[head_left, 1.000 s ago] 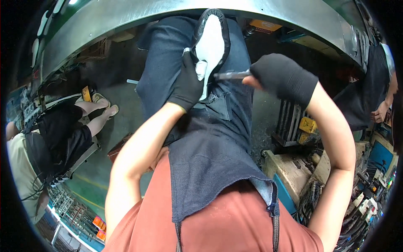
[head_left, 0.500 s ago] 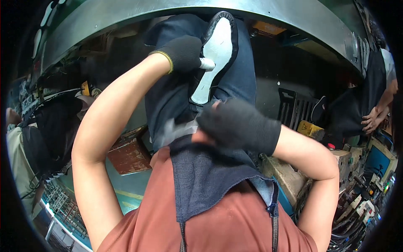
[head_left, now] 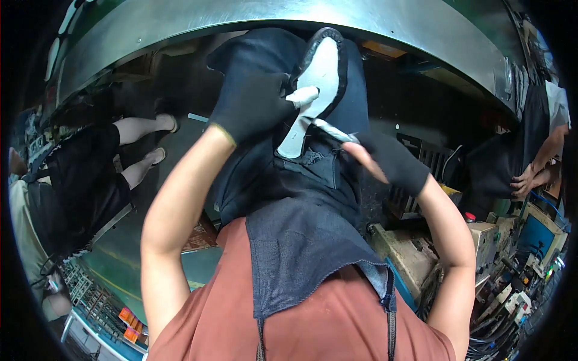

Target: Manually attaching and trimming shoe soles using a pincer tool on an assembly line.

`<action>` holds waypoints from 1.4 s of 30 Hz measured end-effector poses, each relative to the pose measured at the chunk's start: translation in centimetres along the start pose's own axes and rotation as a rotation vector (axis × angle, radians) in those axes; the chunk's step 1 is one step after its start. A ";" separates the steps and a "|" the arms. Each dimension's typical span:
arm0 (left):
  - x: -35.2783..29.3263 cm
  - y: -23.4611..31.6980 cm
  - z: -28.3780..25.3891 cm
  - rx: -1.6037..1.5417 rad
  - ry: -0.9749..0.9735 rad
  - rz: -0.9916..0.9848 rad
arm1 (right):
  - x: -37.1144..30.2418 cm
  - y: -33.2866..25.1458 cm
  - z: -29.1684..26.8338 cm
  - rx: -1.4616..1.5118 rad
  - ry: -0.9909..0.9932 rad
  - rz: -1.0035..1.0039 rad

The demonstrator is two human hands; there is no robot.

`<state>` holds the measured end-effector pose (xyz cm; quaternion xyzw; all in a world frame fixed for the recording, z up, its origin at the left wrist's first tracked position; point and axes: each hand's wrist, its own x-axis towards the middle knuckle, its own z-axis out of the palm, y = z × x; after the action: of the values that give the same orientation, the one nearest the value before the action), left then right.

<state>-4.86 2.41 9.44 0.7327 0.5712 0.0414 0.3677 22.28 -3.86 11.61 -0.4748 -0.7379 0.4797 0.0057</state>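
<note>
A black shoe upper (head_left: 342, 63) lies sole side up across my dark-clad thighs, its toe pointing away from me. Its underside is covered by a white insole board (head_left: 320, 72). My left hand (head_left: 256, 103), in a black fingerless glove with a white-wrapped thumb, grips the shoe's left side, thumb pressed on the board. In my right hand (head_left: 390, 157), also black-gloved, is a slim tool (head_left: 333, 130) with a white-wrapped handle. The tool's dark tip is at the narrow waist of the board; whether it touches cannot be made out.
A metal bench edge (head_left: 265, 25) curves across the far side. At right are machine housings (head_left: 404, 253) with cables and a red button (head_left: 469, 217). People sit at far left and stand at far right. A denim apron (head_left: 301, 259) hangs over my front.
My right hand has moved from my waist up and right to the shoe, bringing the tool's tip to the board. The shoe and left hand have shifted slightly toward me.
</note>
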 end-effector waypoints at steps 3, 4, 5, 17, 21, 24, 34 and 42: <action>-2.7 1.2 2.8 -0.127 0.423 0.149 | -1.9 0.3 -2.7 0.076 0.082 0.016; -3.3 2.2 3.3 -0.108 0.332 0.097 | -1.9 0.4 -3.7 0.124 0.054 0.099; -3.3 1.8 4.5 -0.109 0.330 0.100 | -1.1 0.1 -4.5 0.110 0.038 0.087; -1.9 -1.7 10.1 -0.264 0.392 0.177 | 5.4 5.3 -1.7 -0.625 0.331 -0.353; 0.1 -3.1 10.6 -0.714 0.387 0.068 | 5.8 5.9 -1.5 -0.633 0.350 -0.407; 1.8 -1.7 11.3 -0.518 0.695 0.115 | 5.4 5.8 -1.2 -0.540 0.324 -0.362; 1.4 -1.6 11.3 -0.165 0.616 0.143 | 0.2 -4.0 -7.7 -0.605 0.031 -0.217; -0.6 -1.6 9.9 -0.323 0.383 0.174 | -1.4 -11.5 -1.3 -0.482 0.040 -0.613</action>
<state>-1.59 -2.89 1.55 0.6896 0.5514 0.3014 0.3600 15.61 -5.00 21.16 -0.2291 -0.9368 0.2593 0.0513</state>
